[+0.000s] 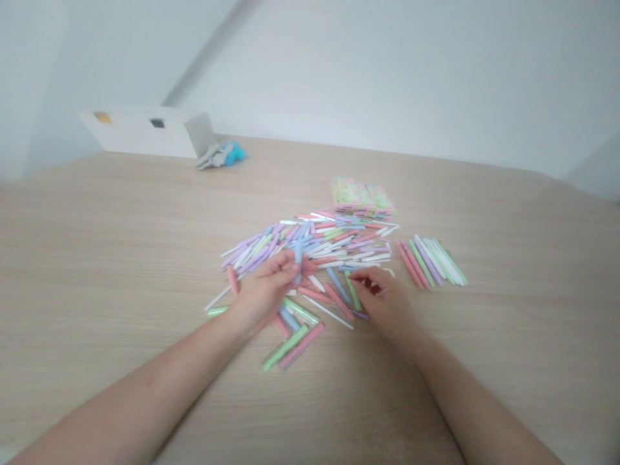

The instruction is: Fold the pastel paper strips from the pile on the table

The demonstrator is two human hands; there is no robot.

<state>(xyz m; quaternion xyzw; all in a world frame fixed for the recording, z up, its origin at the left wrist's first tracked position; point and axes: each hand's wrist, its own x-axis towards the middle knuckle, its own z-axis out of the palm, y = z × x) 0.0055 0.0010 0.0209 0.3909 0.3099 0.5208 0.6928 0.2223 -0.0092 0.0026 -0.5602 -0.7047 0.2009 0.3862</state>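
Note:
Between the thumb and fingers of my left hand (271, 281) stands a light-blue stick (298, 255), held nearly upright above a loose heap of pastel sticks (334, 242). My right hand (382, 297) is curled in a pinch at the heap's near right side. Its fingertips meet the upper end of a green stick (355, 296); the thumb is mostly hidden. Pink and blue sticks lie just left of those fingers. Below my left hand, a green stick (285, 349) and a pink stick (301, 347) lie side by side.
Right of the heap, a row of sorted sticks (431, 261) in red, green, purple and white lies on the wooden table (523, 336). Behind the heap are stacked printed packets (363, 197). A white box (145, 135) and a crumpled grey-blue item (223, 155) stand back left, near the wall.

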